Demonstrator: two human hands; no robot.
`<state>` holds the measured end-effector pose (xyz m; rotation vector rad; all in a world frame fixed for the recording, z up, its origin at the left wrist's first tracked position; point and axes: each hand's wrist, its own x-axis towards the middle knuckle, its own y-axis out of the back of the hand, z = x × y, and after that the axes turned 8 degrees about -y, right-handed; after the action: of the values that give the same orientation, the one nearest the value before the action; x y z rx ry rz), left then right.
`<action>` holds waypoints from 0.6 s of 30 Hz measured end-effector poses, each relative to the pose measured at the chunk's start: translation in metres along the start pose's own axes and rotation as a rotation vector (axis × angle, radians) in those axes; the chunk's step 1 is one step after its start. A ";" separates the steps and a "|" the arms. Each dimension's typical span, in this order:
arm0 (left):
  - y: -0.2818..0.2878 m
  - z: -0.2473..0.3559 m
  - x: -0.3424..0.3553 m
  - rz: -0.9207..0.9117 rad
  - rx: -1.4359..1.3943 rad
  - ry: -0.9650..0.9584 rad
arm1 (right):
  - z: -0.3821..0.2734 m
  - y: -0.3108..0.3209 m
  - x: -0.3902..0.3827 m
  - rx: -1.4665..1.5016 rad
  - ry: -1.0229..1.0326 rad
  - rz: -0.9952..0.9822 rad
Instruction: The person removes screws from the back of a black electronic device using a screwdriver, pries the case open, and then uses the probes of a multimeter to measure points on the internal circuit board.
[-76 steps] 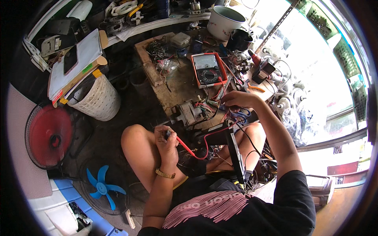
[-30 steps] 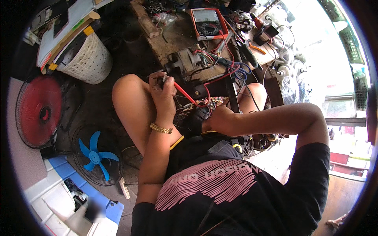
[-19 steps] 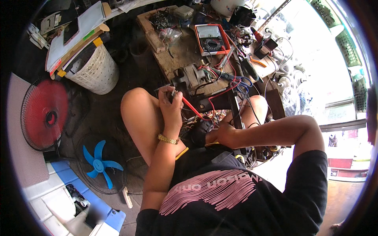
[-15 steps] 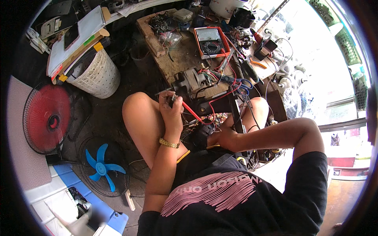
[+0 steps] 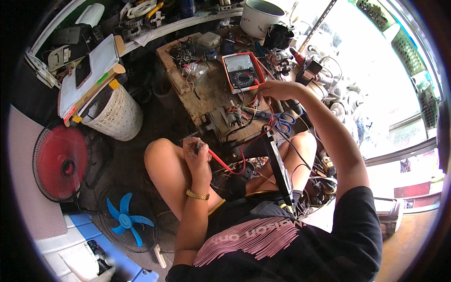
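In my left hand [image 5: 197,160], above my left knee, the fingers close around a red test probe [image 5: 220,161]; its red lead loops toward the bench. My right hand [image 5: 277,90] reaches over the bench by the lower right corner of an orange-cased analog multimeter [image 5: 244,73]. Its fingers are bent and pressed together; what they pinch is too small to tell. Between the hands, a grey metal motor [image 5: 217,121] with several loose wires lies at the bench's near edge. Blue-handled scissors [image 5: 284,123] rest to its right. A black housing [image 5: 253,149] stands between my knees.
Screws and small parts [image 5: 185,51] fill the wooden bench's [image 5: 188,96] far left corner. A pot [image 5: 261,19] stands behind. On the left are a white basket [image 5: 117,115], a red fan [image 5: 61,162] and a blue fan blade [image 5: 124,219]. Bagged parts [image 5: 345,101] crowd the right.
My right hand has moved from my lap up and forward to the bench beside the multimeter. The left hand still grips the red probe. The view has shifted slightly.
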<state>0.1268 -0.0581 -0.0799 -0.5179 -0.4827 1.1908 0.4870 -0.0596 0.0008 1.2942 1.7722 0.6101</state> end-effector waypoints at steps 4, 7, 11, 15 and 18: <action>0.009 -0.001 -0.001 0.004 0.068 -0.029 | 0.006 -0.002 0.030 0.369 -0.535 -0.341; 0.012 0.000 0.001 0.064 0.064 -0.033 | -0.003 -0.008 0.036 0.460 -0.502 -0.386; 0.008 -0.003 0.002 0.030 0.064 0.008 | 0.010 -0.007 0.044 0.468 -0.528 -0.546; 0.011 -0.003 0.002 0.048 0.068 0.009 | -0.018 -0.001 0.057 0.404 -0.497 -0.681; 0.008 -0.005 0.003 0.048 0.032 0.011 | -0.015 0.000 0.062 0.373 -0.489 -0.696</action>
<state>0.1250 -0.0534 -0.0888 -0.5106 -0.4431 1.2390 0.4667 -0.0004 -0.0120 0.8519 1.7906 -0.4106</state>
